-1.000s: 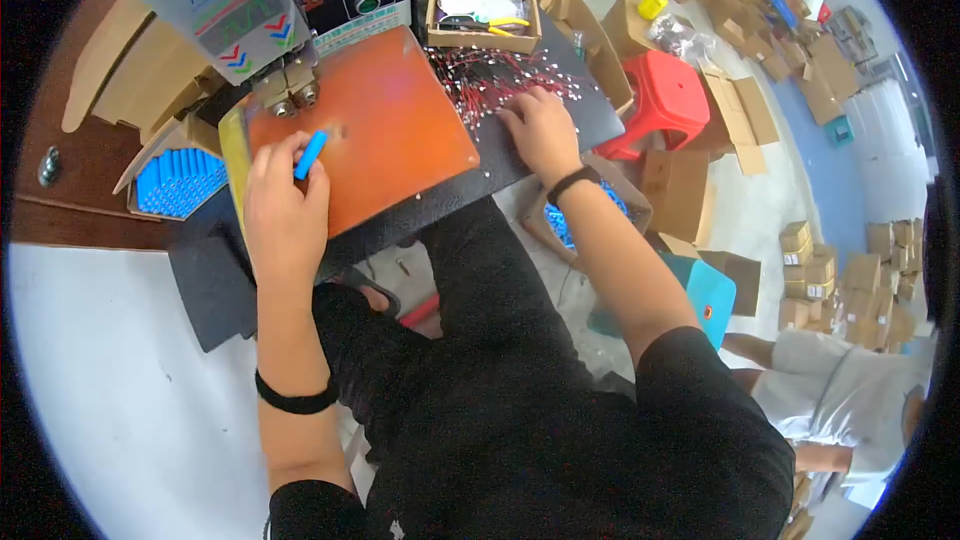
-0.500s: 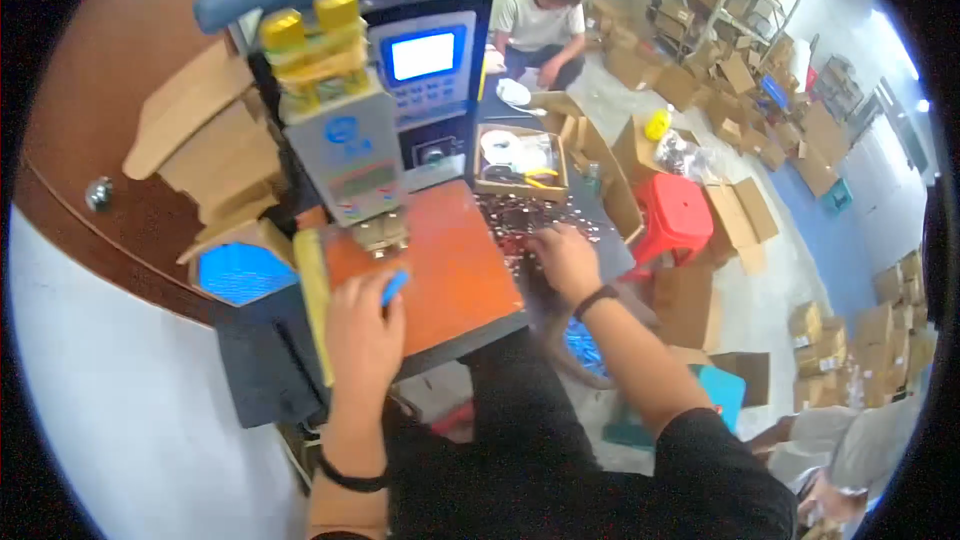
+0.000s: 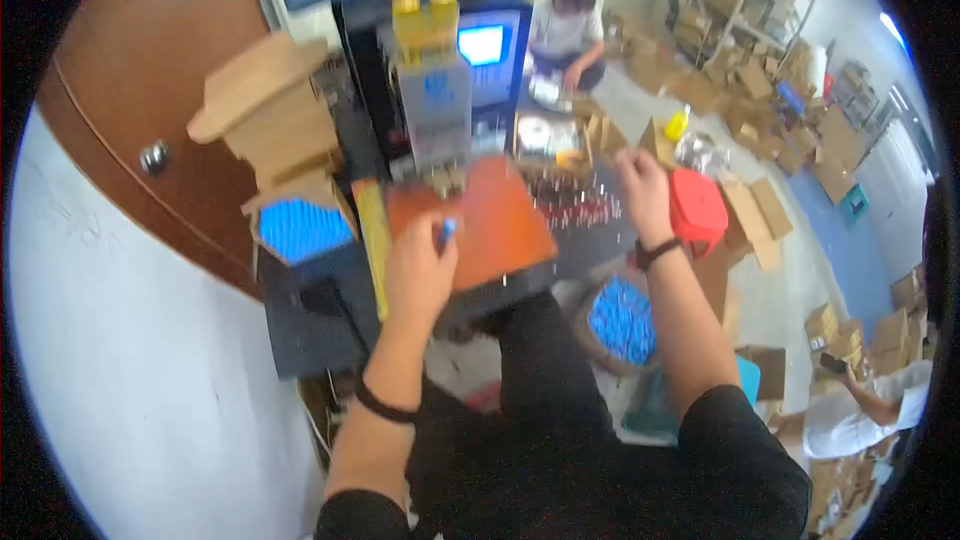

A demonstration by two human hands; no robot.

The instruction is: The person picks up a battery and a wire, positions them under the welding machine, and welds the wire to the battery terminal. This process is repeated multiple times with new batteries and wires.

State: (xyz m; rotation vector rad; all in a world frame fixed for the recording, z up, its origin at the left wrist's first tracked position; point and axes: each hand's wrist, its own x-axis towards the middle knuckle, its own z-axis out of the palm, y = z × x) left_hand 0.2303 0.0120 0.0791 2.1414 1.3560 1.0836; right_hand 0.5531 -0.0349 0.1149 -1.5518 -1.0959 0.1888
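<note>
My left hand (image 3: 420, 265) is closed around a small blue cylinder (image 3: 449, 229) that looks like a battery cell, over the orange mat (image 3: 515, 230). Just beyond it stands a grey welding head (image 3: 437, 115) with yellow tops, its metal tips (image 3: 445, 180) close above the mat. My right hand (image 3: 645, 190) is raised past the table's right side, fingers drawn together; motion blur hides whether anything small is in them. Small shiny metal pieces (image 3: 585, 212) lie scattered on the dark table to its left. Below my right wrist is a round container full of blue cylinders (image 3: 622, 320).
A cardboard box of neatly stacked blue cylinders (image 3: 300, 230) stands at the left. A small tool box (image 3: 552, 143) sits at the table's back, and a red stool (image 3: 698, 208) on the right. One person (image 3: 568, 35) crouches behind; another (image 3: 865, 410) is at lower right.
My right hand has lifted from the metal pieces and moved right and away. My left hand still holds the blue cell over the mat. The whole view has shifted.
</note>
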